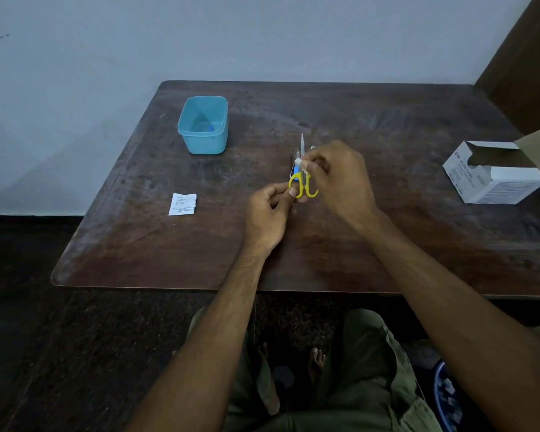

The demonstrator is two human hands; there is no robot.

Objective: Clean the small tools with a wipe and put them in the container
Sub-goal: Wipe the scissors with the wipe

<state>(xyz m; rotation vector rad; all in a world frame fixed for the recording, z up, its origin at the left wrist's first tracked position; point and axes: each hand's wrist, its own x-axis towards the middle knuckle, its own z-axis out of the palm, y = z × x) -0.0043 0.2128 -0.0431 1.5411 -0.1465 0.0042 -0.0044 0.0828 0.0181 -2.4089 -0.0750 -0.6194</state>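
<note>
Small scissors (302,182) with yellow handles and silver blades pointing away from me are held above the middle of the dark wooden table (387,126). My left hand (267,213) pinches the left handle loop. My right hand (340,176) presses a small white wipe (302,163) against the blades near the pivot. A light blue plastic container (204,124) stands at the back left of the table, apart from both hands, with a small blue item lying inside it.
A torn white wipe wrapper (183,204) lies on the table left of my hands. An opened white cardboard box (493,176) sits at the right edge. My legs and feet show under the table's near edge.
</note>
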